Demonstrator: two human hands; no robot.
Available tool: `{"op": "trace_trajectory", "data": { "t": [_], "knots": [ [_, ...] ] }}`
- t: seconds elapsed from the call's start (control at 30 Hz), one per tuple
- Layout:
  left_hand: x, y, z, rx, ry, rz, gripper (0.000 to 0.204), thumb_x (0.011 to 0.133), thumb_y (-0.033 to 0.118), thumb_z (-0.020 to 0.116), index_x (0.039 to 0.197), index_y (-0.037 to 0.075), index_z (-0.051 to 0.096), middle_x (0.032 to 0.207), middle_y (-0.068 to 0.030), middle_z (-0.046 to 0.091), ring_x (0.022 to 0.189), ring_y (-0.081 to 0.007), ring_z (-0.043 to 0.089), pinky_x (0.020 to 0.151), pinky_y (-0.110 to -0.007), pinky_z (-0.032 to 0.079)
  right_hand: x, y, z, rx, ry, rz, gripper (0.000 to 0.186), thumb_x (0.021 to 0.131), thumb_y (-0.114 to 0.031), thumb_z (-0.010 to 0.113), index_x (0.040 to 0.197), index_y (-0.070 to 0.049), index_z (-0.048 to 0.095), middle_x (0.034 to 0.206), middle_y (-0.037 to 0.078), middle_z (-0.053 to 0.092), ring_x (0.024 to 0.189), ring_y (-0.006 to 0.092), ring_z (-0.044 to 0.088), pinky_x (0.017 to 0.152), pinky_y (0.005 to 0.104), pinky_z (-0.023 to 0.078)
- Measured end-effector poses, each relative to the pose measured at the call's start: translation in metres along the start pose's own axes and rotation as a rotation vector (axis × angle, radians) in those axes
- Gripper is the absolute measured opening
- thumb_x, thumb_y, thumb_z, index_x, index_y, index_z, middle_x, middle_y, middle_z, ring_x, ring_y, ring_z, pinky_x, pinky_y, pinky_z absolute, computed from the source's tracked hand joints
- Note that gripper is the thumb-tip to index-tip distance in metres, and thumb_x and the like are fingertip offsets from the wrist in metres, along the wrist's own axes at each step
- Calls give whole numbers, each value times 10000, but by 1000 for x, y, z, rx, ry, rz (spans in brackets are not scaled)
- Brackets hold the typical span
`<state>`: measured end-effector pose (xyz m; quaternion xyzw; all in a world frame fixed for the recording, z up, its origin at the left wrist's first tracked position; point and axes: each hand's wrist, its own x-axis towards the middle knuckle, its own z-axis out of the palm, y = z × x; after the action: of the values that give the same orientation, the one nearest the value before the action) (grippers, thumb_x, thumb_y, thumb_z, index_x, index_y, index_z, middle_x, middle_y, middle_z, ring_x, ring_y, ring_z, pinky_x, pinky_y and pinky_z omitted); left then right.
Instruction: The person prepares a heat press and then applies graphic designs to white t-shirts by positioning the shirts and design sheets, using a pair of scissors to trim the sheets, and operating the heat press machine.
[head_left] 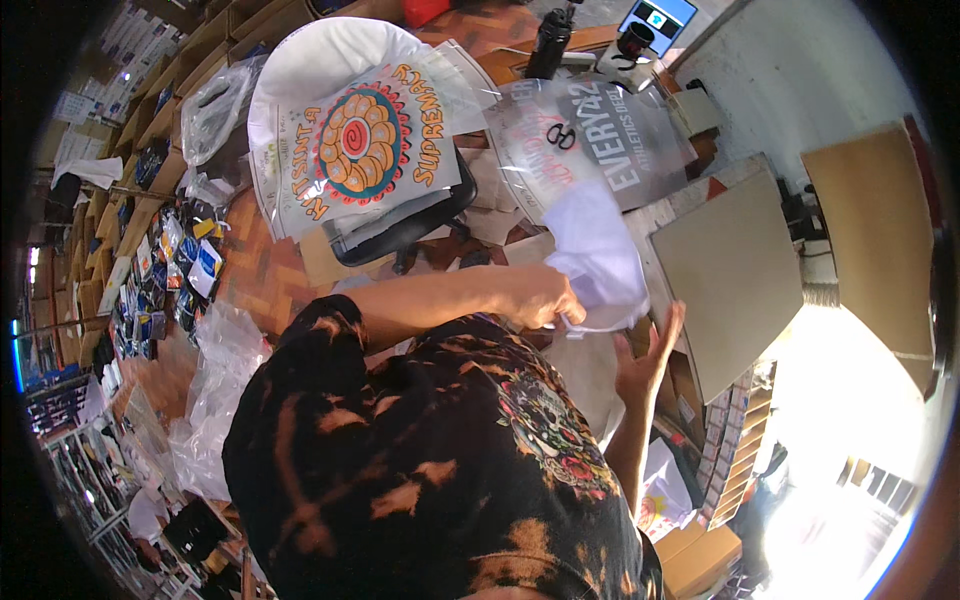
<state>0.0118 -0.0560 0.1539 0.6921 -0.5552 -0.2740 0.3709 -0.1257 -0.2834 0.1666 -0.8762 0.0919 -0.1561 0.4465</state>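
The left hand (545, 298) is curled, its fingers bent over the near-left edge of a white cloth (600, 245); I cannot tell from my view whether fabric is pinched between them. The right hand (648, 358) is spread, thumb apart from raised fingers, with nothing seen in its grasp.

I find the cloth in front of the torso, running forward from the left fingers in loose folds. Its near-right corner sits just beside the right thumb; contact there cannot be confirmed.

Beyond the cloth's far end I note a clear sheet with pale lettering (665, 140), bearing a small dark looped object (560, 135). To the right, a flat beige board (735, 275) stands close by the right fingertips and bounds that side; a cardboard panel (868, 235) is farther out.

Ahead and left, a transparent film with a round orange and teal design (360, 145) lies partly over a rounded white form (335, 45). Behind are a black bottle (550, 45), a dark mug (636, 42) and a lit screen (665, 18). At far left I record crumpled clear plastic (220, 370) and a heap of small packets (165, 275).
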Motion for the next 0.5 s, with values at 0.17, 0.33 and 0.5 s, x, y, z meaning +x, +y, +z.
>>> {"op": "trace_trajectory", "data": {
  "t": [0.17,0.33,0.5],
  "knots": [
    [-4,29,7,34,272,-1,222,796,169,710,984,61,662,921,-97,686,841,-323,661,724,-407,525,-20,36,-15,170,-177,320,200,756,25,742,929,10,642,824,33,671,762,108,592,704,248,471],
    [-22,12,41,67,277,27,157,848,160,681,967,59,681,888,-91,693,819,-311,664,723,-403,525,-53,20,-1,-227,-56,289,310,713,-225,858,806,-13,651,653,103,628,583,134,563,581,291,474],
    [-29,-31,72,-119,319,-212,168,865,168,666,944,29,718,930,-142,709,861,-320,679,763,-378,527,-85,41,-7,-289,62,252,373,712,-339,849,777,-27,657,677,164,652,566,268,642,561,363,493]
  ]
}}
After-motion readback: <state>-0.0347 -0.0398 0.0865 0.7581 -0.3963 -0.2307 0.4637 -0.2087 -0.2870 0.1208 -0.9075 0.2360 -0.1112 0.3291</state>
